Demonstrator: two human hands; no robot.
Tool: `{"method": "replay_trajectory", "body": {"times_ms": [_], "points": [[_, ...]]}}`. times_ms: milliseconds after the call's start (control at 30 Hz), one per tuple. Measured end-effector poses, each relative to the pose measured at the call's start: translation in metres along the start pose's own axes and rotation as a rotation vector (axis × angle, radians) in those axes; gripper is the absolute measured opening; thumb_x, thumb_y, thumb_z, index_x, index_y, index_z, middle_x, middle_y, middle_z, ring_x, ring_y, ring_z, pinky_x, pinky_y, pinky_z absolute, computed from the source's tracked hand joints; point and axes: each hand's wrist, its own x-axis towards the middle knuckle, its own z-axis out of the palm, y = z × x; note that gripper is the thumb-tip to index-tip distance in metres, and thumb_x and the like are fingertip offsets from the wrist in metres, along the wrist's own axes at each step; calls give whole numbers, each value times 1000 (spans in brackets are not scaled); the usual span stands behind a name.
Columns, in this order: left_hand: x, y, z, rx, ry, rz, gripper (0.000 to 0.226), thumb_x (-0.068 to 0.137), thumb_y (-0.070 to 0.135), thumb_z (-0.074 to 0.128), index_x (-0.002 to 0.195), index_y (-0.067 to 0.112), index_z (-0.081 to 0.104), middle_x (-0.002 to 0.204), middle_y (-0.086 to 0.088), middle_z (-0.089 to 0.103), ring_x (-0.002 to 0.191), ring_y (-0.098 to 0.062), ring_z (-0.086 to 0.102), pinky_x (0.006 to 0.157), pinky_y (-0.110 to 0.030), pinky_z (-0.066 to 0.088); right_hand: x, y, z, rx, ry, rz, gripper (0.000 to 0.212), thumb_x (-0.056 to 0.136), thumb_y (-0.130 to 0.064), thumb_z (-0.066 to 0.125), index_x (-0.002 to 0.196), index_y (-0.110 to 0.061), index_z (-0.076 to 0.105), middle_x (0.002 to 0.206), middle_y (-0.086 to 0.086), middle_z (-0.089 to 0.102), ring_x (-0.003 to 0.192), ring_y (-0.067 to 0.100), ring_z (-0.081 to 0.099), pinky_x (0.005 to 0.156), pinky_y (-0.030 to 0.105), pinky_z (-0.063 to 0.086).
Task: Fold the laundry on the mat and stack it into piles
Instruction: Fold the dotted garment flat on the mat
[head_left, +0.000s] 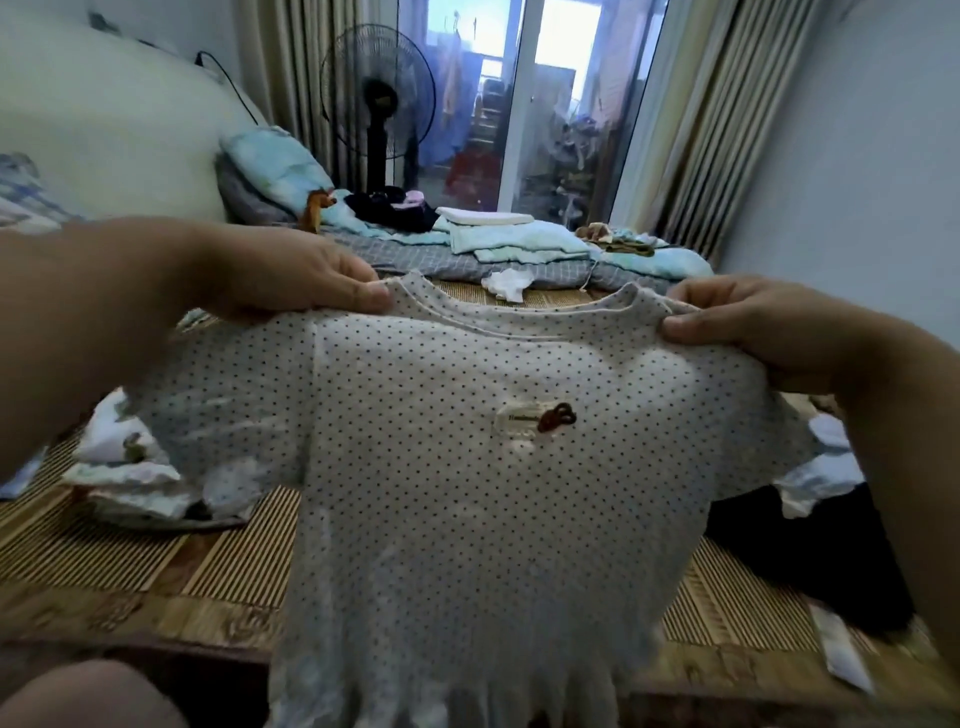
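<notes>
Aloft, dotted shirt (467, 467) between left hand (291, 280) and right hand (753, 322).

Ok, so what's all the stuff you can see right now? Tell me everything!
dotted shirt: one, pale grey with dark dots, held up in the middle
mat: one, brown and striped, under the laundry
light clothes pile: one, white and pale, left on the mat
dark garment: one, black, right on the mat
white cloth: one, crumpled, at the far end of the mat
folded stack: one, pale green and white, past the mat
pillow: one, light blue, back left
fan: one, black, at the back
left hand: one, pinches the shirt's left shoulder
right hand: one, pinches the right shoulder
</notes>
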Motion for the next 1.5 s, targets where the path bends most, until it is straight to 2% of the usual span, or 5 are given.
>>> {"method": "replay_trajectory", "body": {"times_ms": [333,833,1167,1300,1500], "points": [[110,-81,79,60,114,-258,23,95,42,53,96,21,63,95,-4,61,85,-19,57,65,-30,43,118,117,47,-511,217,216,13,94,-31,60,95,-20,67,96,2,62,87,17,55,68,27,40],[155,-184,155,-48,-149,-467,35,88,36,65,117,18,60,113,-6,64,102,-22,61,99,-41,46,138,236,54,-376,53,492,39,78,-26,77,109,-17,56,95,-2,62,81,10,58,61,20,41],[147,-167,142,-77,97,-445,19,90,25,62,92,6,64,87,-9,62,71,-18,58,60,-23,49,125,204,51,-580,229,447,18,89,-25,67,90,-10,57,84,7,62,68,18,61,54,29,50],[147,-134,127,-132,35,-461,17,89,21,64,97,6,63,94,-17,66,76,-24,64,72,-36,59,133,177,66,-286,205,517,11,95,-7,55,104,1,55,86,13,61,56,17,58,45,24,50],[152,-80,151,-715,-131,-350,18,96,25,54,114,19,55,110,-15,65,92,-27,68,81,-38,54,142,168,106,298,107,505,30,98,-3,47,128,-5,45,109,25,62,97,35,67,84,41,57]]}}
